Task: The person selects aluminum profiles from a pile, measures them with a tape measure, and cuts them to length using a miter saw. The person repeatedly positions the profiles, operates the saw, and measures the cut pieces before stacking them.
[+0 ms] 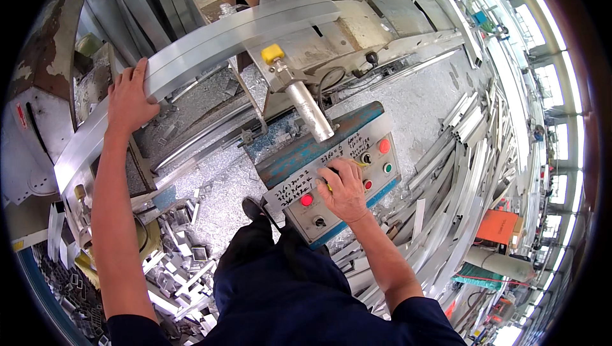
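Note:
A long silver aluminium profile lies across the machine from the far middle to the near left. My left hand grips it near its left part, fingers over the top and thumb at the near side. My right hand is over a slanted control panel, its fingers curled down around something they hide; a bit of yellow shows beside them. Around it are a red button, a green button, a larger red button and black knobs. A strip with handwriting runs along the panel's upper edge.
A clamp cylinder with a yellow cap stands between profile and panel. Short offcuts litter the floor at lower left. Long profiles are heaped at right, and more profiles stand at far left. An orange box sits farther right.

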